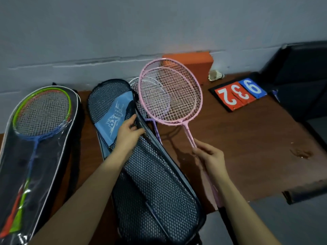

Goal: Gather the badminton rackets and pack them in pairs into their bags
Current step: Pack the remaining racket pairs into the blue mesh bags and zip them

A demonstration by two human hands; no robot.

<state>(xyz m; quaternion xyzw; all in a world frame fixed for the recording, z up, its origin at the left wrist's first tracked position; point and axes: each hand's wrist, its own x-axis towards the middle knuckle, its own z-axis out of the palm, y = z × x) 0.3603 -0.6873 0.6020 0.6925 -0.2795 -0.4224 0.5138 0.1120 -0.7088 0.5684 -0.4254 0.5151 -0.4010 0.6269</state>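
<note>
Dim, bluish indoor light with soft focus throughout. Faint shadows of racket shafts fall on the brown wooden table [247, 138]. Beyond the table, wall lines bow with wide-angle distortion; its right edge blurs darkly.

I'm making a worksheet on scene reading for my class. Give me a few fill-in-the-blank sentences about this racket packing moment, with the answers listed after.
1. The right hand holds two rackets whose frames are ____.
2. The left hand grips the edge of the ____ bag.
3. The clear bag on the left already holds ____ rackets.
4. The scoreboard shows a white 9 on a ____ card.

Answers: pink; mesh; two; blue
</note>
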